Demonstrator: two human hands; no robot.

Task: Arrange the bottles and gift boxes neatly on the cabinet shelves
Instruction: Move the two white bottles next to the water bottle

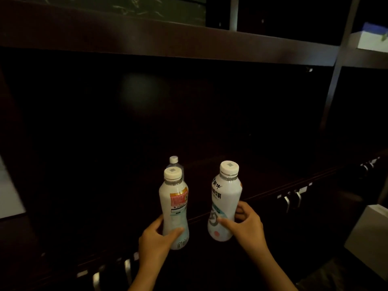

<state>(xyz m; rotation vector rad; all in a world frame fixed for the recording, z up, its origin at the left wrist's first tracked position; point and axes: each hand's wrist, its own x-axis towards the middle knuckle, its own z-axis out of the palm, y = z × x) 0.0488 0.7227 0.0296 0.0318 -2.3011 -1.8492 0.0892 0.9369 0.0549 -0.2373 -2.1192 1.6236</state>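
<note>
Two white drink bottles with white caps stand upright in front of a dark cabinet shelf [262, 192]. My left hand [156, 238] grips the lower body of the left white bottle [175, 208], which has a red and orange label. My right hand [246, 224] wraps the lower body of the right white bottle [225, 202], which carries black characters. Behind the left bottle a clear bottle [174, 163] with a white cap stands deeper in the shelf, mostly hidden.
The shelf recess is very dark. Metal handles [291, 199] run along the drawer fronts below, with more handles [113, 271] at the lower left. A white box [369, 232] sits at the lower right. A white and blue box [371, 38] rests on the upper right shelf.
</note>
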